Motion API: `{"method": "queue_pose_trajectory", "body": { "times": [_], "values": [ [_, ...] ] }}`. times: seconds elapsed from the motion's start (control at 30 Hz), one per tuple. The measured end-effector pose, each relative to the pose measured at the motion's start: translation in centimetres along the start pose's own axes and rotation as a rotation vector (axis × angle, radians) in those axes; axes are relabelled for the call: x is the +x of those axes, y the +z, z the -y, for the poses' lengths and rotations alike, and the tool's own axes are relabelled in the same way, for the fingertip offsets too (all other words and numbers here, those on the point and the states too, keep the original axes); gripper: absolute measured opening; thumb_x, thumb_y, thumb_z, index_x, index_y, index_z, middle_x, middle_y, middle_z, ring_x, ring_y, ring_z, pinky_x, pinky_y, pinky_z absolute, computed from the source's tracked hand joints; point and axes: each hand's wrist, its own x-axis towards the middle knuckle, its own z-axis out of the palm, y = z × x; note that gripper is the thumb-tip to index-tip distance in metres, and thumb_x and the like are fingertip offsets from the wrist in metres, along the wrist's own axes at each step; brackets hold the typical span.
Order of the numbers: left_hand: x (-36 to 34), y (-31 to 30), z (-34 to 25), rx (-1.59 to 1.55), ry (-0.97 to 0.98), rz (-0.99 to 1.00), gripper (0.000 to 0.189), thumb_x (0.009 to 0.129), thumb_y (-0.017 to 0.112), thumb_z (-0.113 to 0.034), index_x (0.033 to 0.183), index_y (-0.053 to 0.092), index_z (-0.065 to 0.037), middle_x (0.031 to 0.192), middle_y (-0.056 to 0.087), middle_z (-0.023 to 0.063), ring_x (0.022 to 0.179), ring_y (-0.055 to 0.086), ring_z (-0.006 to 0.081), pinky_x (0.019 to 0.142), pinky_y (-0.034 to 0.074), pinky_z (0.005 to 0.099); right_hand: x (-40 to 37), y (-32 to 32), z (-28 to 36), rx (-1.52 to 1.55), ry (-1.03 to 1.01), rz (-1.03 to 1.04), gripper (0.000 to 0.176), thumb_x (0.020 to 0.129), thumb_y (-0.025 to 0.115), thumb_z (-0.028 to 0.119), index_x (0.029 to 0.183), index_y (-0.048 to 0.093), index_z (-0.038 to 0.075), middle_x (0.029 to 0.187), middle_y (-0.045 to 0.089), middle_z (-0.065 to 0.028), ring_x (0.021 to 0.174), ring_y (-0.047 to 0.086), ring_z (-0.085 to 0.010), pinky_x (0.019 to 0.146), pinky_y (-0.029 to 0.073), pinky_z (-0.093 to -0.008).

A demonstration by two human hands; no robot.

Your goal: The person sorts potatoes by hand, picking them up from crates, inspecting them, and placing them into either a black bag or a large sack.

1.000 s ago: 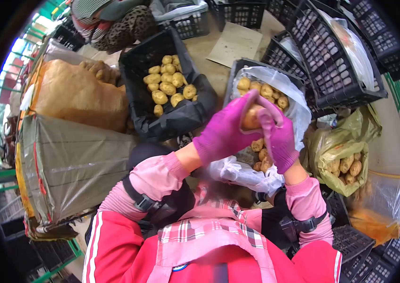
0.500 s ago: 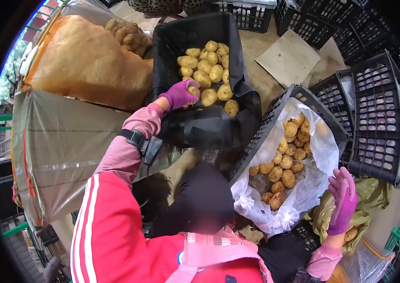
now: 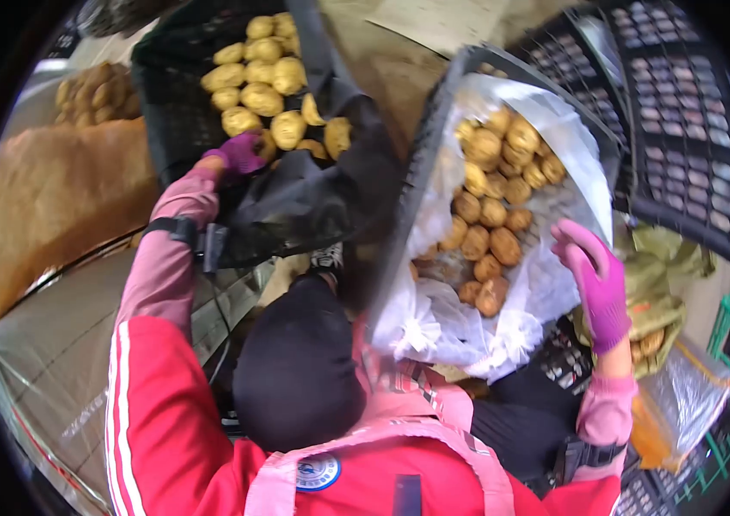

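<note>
My left hand [image 3: 240,153], in a purple glove, is down in the black-lined crate [image 3: 322,202] at upper left. Its fingers are closed around a potato [image 3: 265,148], partly hidden by the glove. Several pale yellow potatoes [image 3: 263,99] lie just beyond it in that crate. My right hand [image 3: 599,288], gloved in the same purple, hovers by the right edge of a second crate [image 3: 408,189] lined with white plastic [image 3: 468,331]. Its fingers are apart and nothing is in them. Browner potatoes [image 3: 492,211] lie inside this second crate.
Black crates [image 3: 683,129] stand at upper right. A greenish sack [image 3: 662,292] with potatoes showing lies beyond my right hand. At left are a large orange sack [image 3: 73,202] and grey wrapped stacks [image 3: 81,361]. A flat board [image 3: 434,21] lies at the top.
The view has swung to the right, so the crates appear further left and higher. My left hand stays in the black-lined crate. My right hand has come nearer the white-lined crate.
</note>
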Motion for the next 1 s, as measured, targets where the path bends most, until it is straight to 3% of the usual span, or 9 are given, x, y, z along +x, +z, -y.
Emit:
{"method": "queue_pose_trajectory", "body": {
  "times": [0.03, 0.07, 0.17, 0.23, 0.33, 0.43, 0.53, 0.8, 1.0],
  "values": [
    [-0.4, -3.7, -3.3, -0.268, -0.205, 0.264, 0.052, 0.078, 0.071, -0.033, 0.121, 0.063, -0.004, 0.121, 0.063, 0.0187, 0.114, 0.061, 0.0310, 0.097, 0.048, 0.0381, 0.4, 0.4, 0.1, 0.005, 0.025, 0.021, 0.031, 0.097, 0.058, 0.009, 0.126, 0.060, -0.002, 0.116, 0.068, -0.0122, 0.104, 0.064, -0.0169, 0.093, 0.049, -0.0284],
    [-1.1, -4.6, -5.1, -0.228, -0.323, 0.119, 0.054, 0.081, 0.070, -0.033, 0.125, 0.061, -0.004, 0.114, 0.067, 0.0189, 0.110, 0.064, 0.0297, 0.094, 0.049, 0.0366, 1.3, 0.4, -1.6, -0.068, 0.001, 0.077, 0.031, 0.096, 0.060, 0.012, 0.125, 0.061, 0.000, 0.115, 0.068, -0.0099, 0.105, 0.064, -0.0161, 0.092, 0.050, -0.0287],
    [-4.2, -9.1, -10.4, -0.527, 0.031, -0.335, 0.047, 0.093, 0.065, -0.023, 0.131, 0.054, 0.002, 0.122, 0.064, 0.0140, 0.111, 0.062, 0.0212, 0.094, 0.048, 0.0314, 5.7, 2.0, -7.9, -0.404, -0.062, 0.196, 0.041, 0.091, 0.064, 0.031, 0.120, 0.064, 0.003, 0.115, 0.068, -0.0157, 0.108, 0.065, -0.0254, 0.093, 0.050, -0.0351],
    [-10.5, -14.9, -19.6, -0.744, 0.055, -0.396, 0.041, 0.095, 0.061, -0.015, 0.131, 0.054, 0.004, 0.116, 0.063, 0.0080, 0.105, 0.060, 0.0129, 0.092, 0.046, 0.0258, 9.5, 4.6, -13.5, -0.680, 0.055, 0.326, 0.048, 0.086, 0.064, 0.040, 0.119, 0.065, 0.005, 0.115, 0.067, -0.0199, 0.110, 0.064, -0.0329, 0.096, 0.049, -0.0384],
    [-21.6, -19.9, -32.3, -0.981, -0.031, -0.305, 0.046, 0.097, 0.058, -0.024, 0.132, 0.053, 0.004, 0.122, 0.061, 0.0126, 0.112, 0.059, 0.0202, 0.098, 0.045, 0.0365, 12.8, 10.9, -17.9, -0.538, 0.215, 0.193, 0.052, 0.082, 0.066, 0.039, 0.122, 0.063, 0.006, 0.128, 0.060, -0.0218, 0.115, 0.060, -0.0344, 0.095, 0.049, -0.0392],
    [-25.2, -18.3, -34.4, -0.921, 0.676, -0.056, 0.050, 0.086, 0.067, -0.027, 0.120, 0.058, 0.009, 0.118, 0.062, 0.0260, 0.102, 0.064, 0.0376, 0.095, 0.046, 0.0425, 11.3, 16.3, -15.6, -1.083, 0.076, 0.216, 0.047, 0.090, 0.054, 0.023, 0.136, 0.050, 0.013, 0.136, 0.048, -0.0208, 0.111, 0.060, -0.0364, 0.087, 0.050, -0.0489],
    [-25.2, -17.0, -36.4, -0.996, 0.266, -0.036, 0.053, 0.085, 0.070, -0.009, 0.134, 0.053, 0.000, 0.135, 0.055, 0.0200, 0.122, 0.058, 0.0321, 0.098, 0.047, 0.0364, 10.4, 18.2, -20.1, -1.327, -0.134, 0.112, 0.048, 0.089, 0.055, 0.021, 0.137, 0.050, 0.015, 0.135, 0.048, -0.0177, 0.111, 0.059, -0.0318, 0.081, 0.051, -0.0463],
    [-23.9, -17.9, -37.6, -0.877, 0.393, -0.074, 0.057, 0.085, 0.071, -0.011, 0.136, 0.050, 0.002, 0.136, 0.054, 0.0209, 0.121, 0.058, 0.0309, 0.100, 0.046, 0.0384, 9.7, 20.5, -22.9, -1.198, -0.183, 0.075, 0.074, 0.071, 0.078, 0.029, 0.136, 0.045, 0.015, 0.135, 0.048, -0.0149, 0.094, 0.065, -0.0347, 0.074, 0.053, -0.0483],
    [-26.0, -16.6, -37.4, -0.954, 0.323, -0.178, 0.053, 0.091, 0.068, -0.015, 0.137, 0.049, 0.001, 0.134, 0.055, 0.0181, 0.122, 0.056, 0.0236, 0.099, 0.047, 0.0354, 9.3, 15.0, -14.8, -0.889, -0.003, 0.311, 0.086, 0.066, 0.079, 0.051, 0.135, 0.047, 0.010, 0.129, 0.058, -0.0187, 0.111, 0.061, -0.0364, 0.094, 0.050, -0.0418]
  ]
}}
